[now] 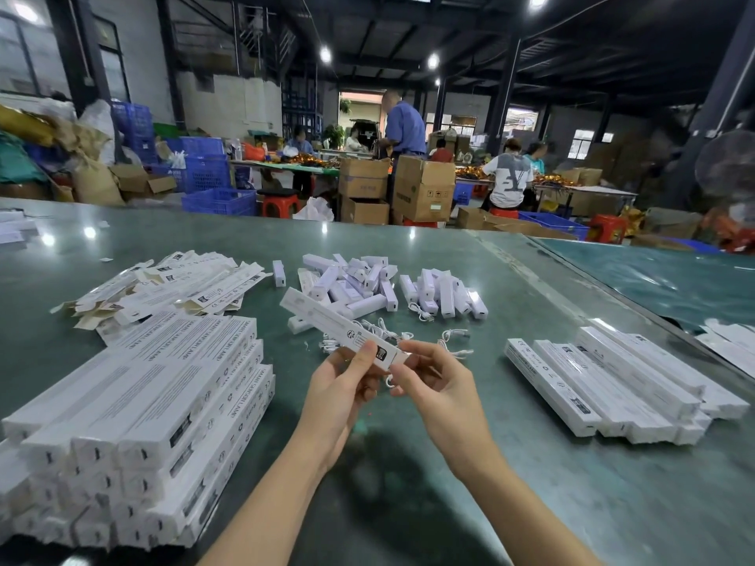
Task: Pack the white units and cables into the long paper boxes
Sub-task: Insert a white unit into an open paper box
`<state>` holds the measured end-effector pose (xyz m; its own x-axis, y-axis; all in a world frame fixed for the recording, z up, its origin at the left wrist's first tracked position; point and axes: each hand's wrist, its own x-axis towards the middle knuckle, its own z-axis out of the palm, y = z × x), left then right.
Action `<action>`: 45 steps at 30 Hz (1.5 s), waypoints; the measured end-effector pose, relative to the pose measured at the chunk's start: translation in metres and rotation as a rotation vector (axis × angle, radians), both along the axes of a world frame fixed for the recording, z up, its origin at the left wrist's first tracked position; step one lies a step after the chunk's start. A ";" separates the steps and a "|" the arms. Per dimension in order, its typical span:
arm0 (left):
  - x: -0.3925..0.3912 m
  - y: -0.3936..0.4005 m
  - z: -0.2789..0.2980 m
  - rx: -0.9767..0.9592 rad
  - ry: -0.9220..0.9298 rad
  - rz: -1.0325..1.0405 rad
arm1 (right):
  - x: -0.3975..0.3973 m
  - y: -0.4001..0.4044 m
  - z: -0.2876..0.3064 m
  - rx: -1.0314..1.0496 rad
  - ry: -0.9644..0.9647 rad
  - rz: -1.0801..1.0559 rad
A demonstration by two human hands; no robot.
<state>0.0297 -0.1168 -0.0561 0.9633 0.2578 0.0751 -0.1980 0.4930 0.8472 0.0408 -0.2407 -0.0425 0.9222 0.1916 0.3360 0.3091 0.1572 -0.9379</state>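
I hold one long white paper box (pixel 327 320) slanting away over the green table (pixel 408 475). My left hand (pixel 343 386) grips its near part, thumb on top. My right hand (pixel 429 381) pinches the box's near end. Beyond the box lies a heap of white units (pixel 351 281), with a second group (pixel 445 296) to its right. Thin white cables (pixel 384 330) lie tangled under the held box. Whether the held box holds anything is hidden.
A big stack of long boxes (pixel 135 435) stands at my near left. A smaller stack (pixel 617 381) lies at my right. Flat unfolded boxes (pixel 171 285) are heaped at the far left. People work at tables among cartons (pixel 421 189) behind.
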 end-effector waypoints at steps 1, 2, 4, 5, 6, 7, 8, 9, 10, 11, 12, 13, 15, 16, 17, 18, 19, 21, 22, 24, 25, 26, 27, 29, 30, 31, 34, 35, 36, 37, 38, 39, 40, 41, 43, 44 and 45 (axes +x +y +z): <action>0.000 0.000 0.001 0.003 -0.002 0.001 | 0.000 0.000 0.000 0.016 0.034 0.017; -0.001 -0.001 0.001 0.004 -0.006 0.003 | 0.000 -0.001 0.000 0.041 0.073 0.042; -0.001 -0.001 0.002 0.004 -0.014 0.003 | 0.001 -0.002 0.000 0.092 0.132 0.090; -0.002 -0.001 0.002 0.005 -0.018 0.001 | 0.002 -0.002 0.000 0.106 0.146 0.104; -0.002 -0.001 0.003 0.004 -0.022 -0.003 | 0.002 -0.003 0.000 0.115 0.153 0.113; -0.003 -0.001 0.003 0.001 -0.025 -0.007 | 0.002 -0.004 0.001 0.123 0.161 0.119; -0.003 -0.001 0.003 -0.001 -0.027 -0.013 | 0.003 -0.005 0.001 0.130 0.172 0.124; -0.003 -0.001 0.003 -0.002 -0.027 -0.021 | 0.003 -0.005 0.001 0.136 0.186 0.129; -0.003 -0.001 0.003 -0.003 -0.025 -0.028 | 0.004 -0.006 0.001 0.138 0.200 0.133; -0.004 0.000 0.003 -0.002 -0.024 -0.036 | 0.004 -0.007 0.001 0.137 0.212 0.138; -0.003 0.000 0.002 0.000 -0.023 -0.042 | 0.005 -0.008 0.002 0.135 0.222 0.148; -0.004 0.000 0.002 0.006 -0.019 -0.047 | 0.005 -0.009 0.003 0.140 0.236 0.165; -0.003 0.000 0.002 0.020 -0.011 -0.055 | 0.005 -0.013 0.004 0.169 0.274 0.205; -0.003 -0.001 0.001 0.019 -0.008 -0.060 | 0.005 -0.014 0.005 0.185 0.296 0.225; -0.002 -0.001 0.001 0.011 -0.006 -0.066 | 0.005 -0.016 0.006 0.195 0.316 0.243; -0.002 -0.001 0.001 0.000 -0.004 -0.072 | 0.005 -0.017 0.007 0.200 0.332 0.257; -0.001 -0.001 0.000 -0.009 -0.002 -0.078 | 0.006 -0.018 0.008 0.203 0.344 0.266; -0.001 -0.001 -0.001 -0.015 -0.003 -0.086 | 0.007 -0.018 0.009 0.208 0.364 0.274; 0.000 0.000 -0.002 -0.013 -0.003 -0.088 | 0.007 -0.018 0.009 0.208 0.372 0.274; 0.000 0.001 -0.003 0.005 -0.004 -0.089 | 0.007 -0.018 0.010 0.191 0.377 0.265; 0.000 0.001 -0.004 0.014 -0.006 -0.089 | 0.007 -0.019 0.010 0.181 0.378 0.261; 0.001 0.001 -0.005 0.020 -0.009 -0.088 | 0.008 -0.019 0.010 0.174 0.381 0.259; 0.001 0.002 -0.005 0.026 -0.012 -0.087 | 0.008 -0.020 0.010 0.170 0.386 0.259; 0.001 0.002 -0.007 0.051 -0.015 -0.086 | 0.009 -0.022 0.011 0.153 0.393 0.264; 0.001 0.003 -0.008 0.066 -0.018 -0.087 | 0.009 -0.023 0.012 0.138 0.389 0.262; 0.000 0.003 -0.008 0.079 -0.022 -0.088 | 0.009 -0.023 0.012 0.121 0.382 0.256; 0.000 0.002 -0.008 0.103 -0.038 -0.090 | 0.009 -0.025 0.013 0.066 0.351 0.243; 0.000 0.001 -0.008 0.111 -0.046 -0.092 | 0.009 -0.026 0.013 0.050 0.339 0.239; 0.000 0.001 -0.008 0.121 -0.053 -0.095 | 0.009 -0.026 0.013 0.036 0.327 0.235; 0.000 0.000 -0.008 0.131 -0.056 -0.098 | 0.009 -0.026 0.013 0.025 0.316 0.228; 0.000 0.000 -0.008 0.136 -0.057 -0.101 | 0.009 -0.026 0.013 0.015 0.303 0.219; 0.000 0.000 -0.008 0.135 -0.055 -0.105 | 0.009 -0.026 0.013 0.005 0.289 0.210; 0.000 0.000 -0.008 0.131 -0.054 -0.109 | 0.009 -0.026 0.013 -0.004 0.271 0.203; 0.000 0.001 -0.009 0.128 -0.054 -0.112 | 0.009 -0.026 0.012 -0.010 0.251 0.198; 0.000 0.001 -0.009 0.135 -0.054 -0.111 | 0.010 -0.026 0.012 -0.020 0.210 0.189; 0.000 0.000 -0.009 0.141 -0.055 -0.107 | 0.010 -0.027 0.011 -0.028 0.187 0.182; 0.001 -0.001 -0.009 0.145 -0.054 -0.100 | 0.010 -0.027 0.010 -0.038 0.160 0.174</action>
<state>0.0303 -0.1175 -0.0653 0.9771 0.1435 0.1570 -0.2014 0.3859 0.9003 0.0512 -0.2678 -0.0323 0.9150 0.3619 0.1783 0.1278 0.1591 -0.9789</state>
